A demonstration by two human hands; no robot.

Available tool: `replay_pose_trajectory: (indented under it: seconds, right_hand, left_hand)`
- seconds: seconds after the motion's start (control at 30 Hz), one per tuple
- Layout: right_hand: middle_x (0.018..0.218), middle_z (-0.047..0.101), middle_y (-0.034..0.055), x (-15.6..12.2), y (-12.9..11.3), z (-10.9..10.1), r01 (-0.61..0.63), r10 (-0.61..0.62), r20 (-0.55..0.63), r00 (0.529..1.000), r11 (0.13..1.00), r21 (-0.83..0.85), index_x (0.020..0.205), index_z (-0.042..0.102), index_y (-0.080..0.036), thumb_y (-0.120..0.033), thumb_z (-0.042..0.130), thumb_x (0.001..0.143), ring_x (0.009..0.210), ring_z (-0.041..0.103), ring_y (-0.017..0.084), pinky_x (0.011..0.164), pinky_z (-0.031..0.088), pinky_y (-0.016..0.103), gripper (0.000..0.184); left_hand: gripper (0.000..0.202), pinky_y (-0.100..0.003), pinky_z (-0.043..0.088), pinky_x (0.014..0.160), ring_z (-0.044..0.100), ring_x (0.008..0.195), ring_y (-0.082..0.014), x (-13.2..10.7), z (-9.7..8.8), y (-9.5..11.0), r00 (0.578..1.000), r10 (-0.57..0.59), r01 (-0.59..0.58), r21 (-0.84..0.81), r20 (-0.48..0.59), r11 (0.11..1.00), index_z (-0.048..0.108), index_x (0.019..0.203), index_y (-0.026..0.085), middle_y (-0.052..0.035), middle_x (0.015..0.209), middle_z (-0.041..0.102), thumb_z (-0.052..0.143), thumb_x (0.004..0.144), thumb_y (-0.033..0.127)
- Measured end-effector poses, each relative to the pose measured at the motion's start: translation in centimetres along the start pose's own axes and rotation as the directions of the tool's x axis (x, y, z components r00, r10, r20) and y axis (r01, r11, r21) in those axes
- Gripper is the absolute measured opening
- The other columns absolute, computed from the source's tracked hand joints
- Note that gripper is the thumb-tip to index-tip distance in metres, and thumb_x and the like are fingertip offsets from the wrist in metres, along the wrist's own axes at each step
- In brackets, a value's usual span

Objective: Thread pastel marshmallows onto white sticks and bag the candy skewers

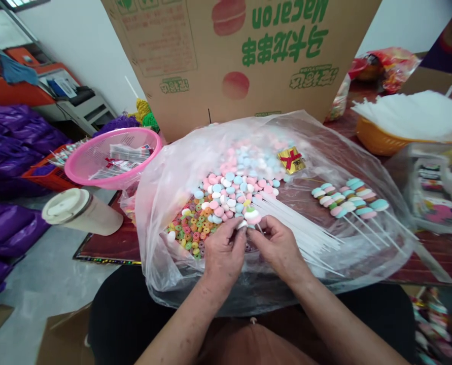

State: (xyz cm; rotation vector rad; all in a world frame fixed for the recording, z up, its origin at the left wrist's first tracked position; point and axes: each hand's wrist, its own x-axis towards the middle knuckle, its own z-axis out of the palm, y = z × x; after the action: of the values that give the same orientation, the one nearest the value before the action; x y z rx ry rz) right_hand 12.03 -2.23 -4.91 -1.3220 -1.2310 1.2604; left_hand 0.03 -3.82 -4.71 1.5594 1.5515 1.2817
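Close together over the plastic sheet, both my hands are closed in a pinch. My left hand [222, 251] grips a small white marshmallow [243, 224] between thumb and fingertips. With my right hand [281, 248] I hold a candy skewer [253, 216] carrying pink, white and green pieces; its stick is mostly hidden by the fingers. Pink, blue and white marshmallows [229, 190] lie heaped just beyond, beside a pile of colourful ring candies [195, 228]. White sticks [302, 233] fan out to the right of my hands. Several filled skewers [357, 203] rest farther right.
A clear plastic sheet [161, 274] covers the table under the candy. Behind stands a large cardboard box [195, 66]. Left are a pink basket [75, 167] and a lidded cup [100, 215]. Right are an orange basket [374, 137] of white sticks and a clear container [431, 197].
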Motion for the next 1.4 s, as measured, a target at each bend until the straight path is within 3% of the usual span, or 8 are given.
replay_pose_trajectory:
  seconds: [0.27,0.4,0.57,0.8,1.1,1.2,1.3,1.4]
  right_hand:
    - [0.048,0.038,-0.0112,-1.5,-1.4,-0.2,-0.093,0.049,0.134,0.990,0.932,0.349,0.068,0.051,-0.018,-0.030,0.064,0.068,0.038,0.023,0.003,0.040,0.022,0.019,0.018]
    - [0.046,0.036,-0.0119,-1.5,-1.6,0.0,-0.073,0.043,0.085,0.995,0.922,0.381,0.066,0.050,-0.018,-0.030,0.064,0.068,0.037,0.022,0.003,0.039,0.021,0.019,0.019]
    - [0.047,0.039,-0.0108,-1.6,-1.4,0.1,-0.063,0.059,0.024,0.998,0.951,0.302,0.061,0.047,-0.018,-0.026,0.064,0.066,0.038,0.024,0.003,0.038,0.021,0.019,0.019]
    - [0.053,0.043,-0.0091,-2.0,-1.9,0.0,-0.057,0.010,0.124,0.992,0.921,0.386,0.067,0.051,-0.017,-0.027,0.064,0.067,0.040,0.025,0.002,0.037,0.019,0.018,0.016]
    - [0.046,0.035,-0.0114,-0.9,-0.3,0.4,-0.179,0.119,0.160,0.980,0.881,0.438,0.067,0.046,-0.019,-0.037,0.067,0.068,0.035,0.022,0.003,0.033,0.016,0.017,0.027]
    - [0.046,0.033,-0.0102,-1.2,-0.4,-0.5,-0.166,0.090,0.247,0.965,0.936,0.310,0.071,0.049,-0.019,-0.044,0.058,0.076,0.037,0.023,0.004,0.035,0.019,0.019,0.027]
    - [0.050,0.040,-0.0056,-2.5,-1.1,-2.2,0.033,-0.018,0.216,0.976,0.997,-0.066,0.068,0.053,-0.018,-0.042,0.046,0.085,0.044,0.033,0.007,0.043,0.027,0.021,0.030]
    - [0.059,0.054,0.0004,-4.4,-1.4,-3.4,0.282,-0.207,0.206,0.956,0.837,-0.469,0.070,0.056,-0.018,-0.031,0.038,0.089,0.053,0.047,0.012,0.053,0.034,0.023,0.029]
  left_hand:
    - [0.025,-0.030,0.052,0.074,0.064,0.080,-0.0173,-0.2,-0.5,0.3,0.954,-0.301,0.286,-0.375,0.019,0.882,0.067,0.094,0.016,-0.0052,0.089,0.070,0.066,0.072,0.027]
    - [0.025,-0.033,0.052,0.078,0.064,0.085,-0.0189,-0.6,-0.5,1.0,0.958,-0.279,0.283,-0.421,0.072,0.862,0.067,0.096,0.016,-0.0063,0.093,0.070,0.063,0.075,0.028]
    - [0.024,-0.034,0.048,0.087,0.063,0.089,-0.0184,-1.2,-0.6,1.2,0.983,-0.124,0.100,-0.176,-0.132,0.979,0.068,0.097,0.018,-0.0056,0.096,0.070,0.064,0.074,0.026]
    - [0.026,-0.030,0.053,0.073,0.065,0.077,-0.0164,-0.4,-0.3,1.0,0.924,-0.382,0.335,-0.512,0.015,0.791,0.067,0.096,0.016,-0.0044,0.087,0.071,0.067,0.072,0.027]
    - [0.030,-0.031,0.048,0.087,0.062,0.093,-0.0173,-1.1,-0.7,2.1,0.938,-0.288,0.346,-0.568,0.192,0.747,0.067,0.097,0.018,-0.0046,0.098,0.070,0.071,0.068,0.020]
    - [0.033,-0.028,0.051,0.076,0.064,0.080,-0.0154,-0.6,-0.7,1.9,0.910,-0.363,0.407,-0.601,0.200,0.688,0.067,0.091,0.015,-0.0045,0.088,0.071,0.075,0.059,0.017]
    - [0.030,-0.026,0.051,0.066,0.063,0.071,-0.0136,0.0,-0.9,1.3,0.879,-0.460,0.431,-0.622,0.126,0.653,0.066,0.086,0.014,-0.0033,0.080,0.070,0.074,0.058,0.018]
    - [0.027,-0.023,0.049,0.057,0.061,0.062,-0.0120,0.4,-1.0,0.7,0.867,-0.498,0.413,-0.612,0.035,0.675,0.064,0.083,0.014,-0.0007,0.072,0.068,0.071,0.058,0.018]
